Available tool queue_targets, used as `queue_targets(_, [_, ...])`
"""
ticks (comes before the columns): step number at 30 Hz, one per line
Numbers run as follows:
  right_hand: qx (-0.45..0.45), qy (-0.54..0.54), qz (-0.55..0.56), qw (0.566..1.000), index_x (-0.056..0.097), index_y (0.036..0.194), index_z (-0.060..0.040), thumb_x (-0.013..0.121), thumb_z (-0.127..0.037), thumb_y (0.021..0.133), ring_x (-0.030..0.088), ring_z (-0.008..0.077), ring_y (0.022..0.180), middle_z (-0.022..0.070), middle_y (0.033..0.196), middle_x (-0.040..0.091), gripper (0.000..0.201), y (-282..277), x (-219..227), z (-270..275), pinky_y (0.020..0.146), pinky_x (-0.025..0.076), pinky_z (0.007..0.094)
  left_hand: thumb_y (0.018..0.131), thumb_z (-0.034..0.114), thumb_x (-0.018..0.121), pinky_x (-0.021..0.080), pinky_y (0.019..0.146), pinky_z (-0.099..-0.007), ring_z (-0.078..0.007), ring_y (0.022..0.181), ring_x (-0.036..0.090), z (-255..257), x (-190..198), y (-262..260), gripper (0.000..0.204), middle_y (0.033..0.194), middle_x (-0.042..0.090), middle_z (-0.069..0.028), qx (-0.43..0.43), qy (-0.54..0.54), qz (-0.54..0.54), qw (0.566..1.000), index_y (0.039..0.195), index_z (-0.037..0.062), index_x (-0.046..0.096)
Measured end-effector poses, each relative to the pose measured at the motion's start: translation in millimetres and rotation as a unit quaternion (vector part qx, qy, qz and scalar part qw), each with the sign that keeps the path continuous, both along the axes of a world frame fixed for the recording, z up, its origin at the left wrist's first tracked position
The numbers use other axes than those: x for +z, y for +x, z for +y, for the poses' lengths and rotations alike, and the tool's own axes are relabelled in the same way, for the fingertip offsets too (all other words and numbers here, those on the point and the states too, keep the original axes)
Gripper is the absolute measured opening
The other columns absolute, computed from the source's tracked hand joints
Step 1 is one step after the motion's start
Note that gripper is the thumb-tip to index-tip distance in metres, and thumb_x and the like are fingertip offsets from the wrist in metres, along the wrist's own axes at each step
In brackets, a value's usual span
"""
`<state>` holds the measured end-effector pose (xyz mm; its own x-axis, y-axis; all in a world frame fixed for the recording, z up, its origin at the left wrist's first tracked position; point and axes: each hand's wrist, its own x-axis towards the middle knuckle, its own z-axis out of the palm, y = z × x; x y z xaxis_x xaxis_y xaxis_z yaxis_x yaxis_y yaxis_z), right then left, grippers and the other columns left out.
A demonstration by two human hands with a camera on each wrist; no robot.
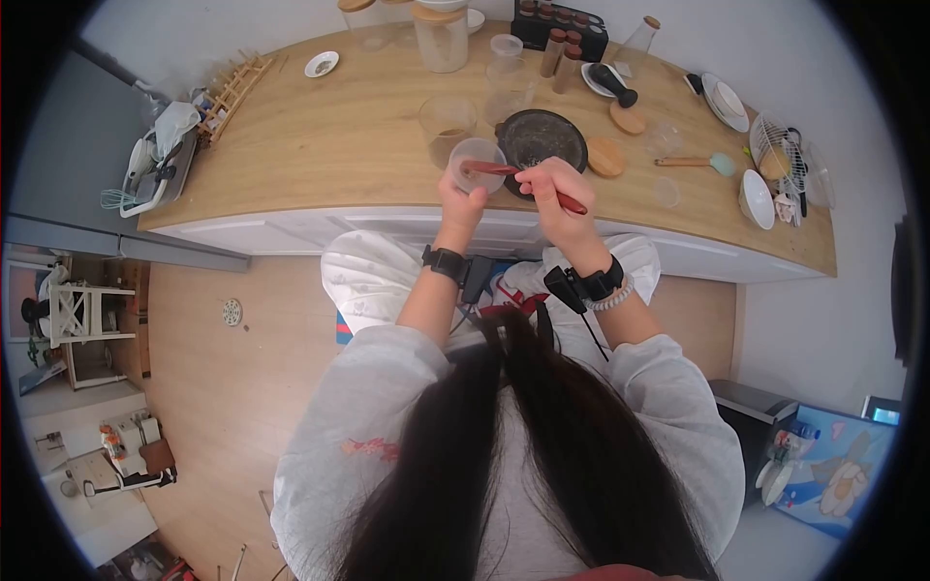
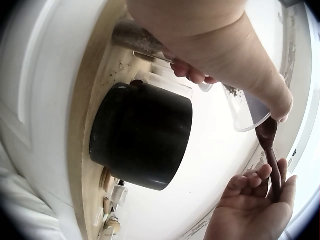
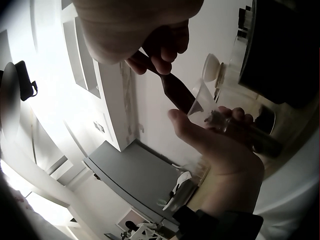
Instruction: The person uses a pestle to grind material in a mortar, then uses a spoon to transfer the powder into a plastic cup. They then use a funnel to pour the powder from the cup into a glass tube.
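Observation:
My left hand (image 1: 463, 205) holds a clear funnel (image 1: 478, 160) with its wide mouth facing up. In the right wrist view the funnel's narrow end leads into a slim glass tube (image 3: 267, 143) gripped in the same hand. Brown contents show inside the tube in the left wrist view, and dark bits lie in the funnel. A reddish-brown spoon (image 1: 489, 168) is pinched by its handle in my right hand (image 1: 562, 198), its bowl over the funnel's mouth. Just beyond stands a black round vessel (image 1: 545, 141) with residue inside.
A glass beaker (image 1: 448, 124) with brown contents stands left of the vessel. Round wooden lids (image 1: 606, 156), capped spice tubes (image 1: 553, 52) and a black pestle (image 1: 615, 84) are behind and right. A spatula (image 1: 697, 162) and a white bowl (image 1: 756, 199) lie farther right.

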<state>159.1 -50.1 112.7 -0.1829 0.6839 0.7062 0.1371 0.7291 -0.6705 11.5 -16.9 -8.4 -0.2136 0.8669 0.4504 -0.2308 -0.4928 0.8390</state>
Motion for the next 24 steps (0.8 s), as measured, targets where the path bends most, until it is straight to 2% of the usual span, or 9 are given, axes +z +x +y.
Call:
queue_targets(4, [-0.001, 0.013, -0.017, 1.000, 0.061, 0.075, -0.0004, 0.058, -0.010, 0.083, 0.049, 0.0202, 0.058, 0.0075, 0.063, 0.054, 0.013, 0.1, 0.3, 1.1, 0.053, 0.037, 0.0288, 0.061, 0.071, 0.063, 0.045, 0.075, -0.0293, -0.0158, 0.084, 0.056, 3.3, -4.6, -0.3, 0.082, 0.088, 0.059, -0.0071, -0.005, -0.014, 0.019, 1.000, 0.097, -0.0018, 0.054])
queue_targets(10, [0.000, 0.014, -0.032, 0.999, 0.060, 0.074, -0.0003, 0.058, -0.009, 0.082, 0.048, 0.0205, 0.057, 0.0077, 0.063, 0.054, 0.012, -0.1, 0.1, 2.3, 0.053, 0.037, 0.0289, 0.061, 0.071, 0.063, 0.046, 0.074, -0.0299, -0.0161, 0.083, 0.057, 0.7, 1.4, 0.9, 0.083, 0.086, 0.060, -0.0074, 0.039, -0.002, 0.035, 0.999, 0.098, -0.0018, 0.054])
queue_targets(24, [0.008, 0.026, -0.039, 0.999, 0.060, 0.073, 0.0004, 0.059, -0.008, 0.081, 0.048, 0.0210, 0.056, 0.0079, 0.063, 0.055, 0.012, -0.2, 1.5, 4.8, 0.053, 0.036, 0.0290, 0.060, 0.072, 0.062, 0.045, 0.075, -0.0292, -0.0154, 0.085, 0.055, -0.7, 0.7, 0.4, 0.084, 0.090, 0.057, -0.0060, 0.024, -0.013, 0.030, 0.999, 0.099, -0.0012, 0.053])
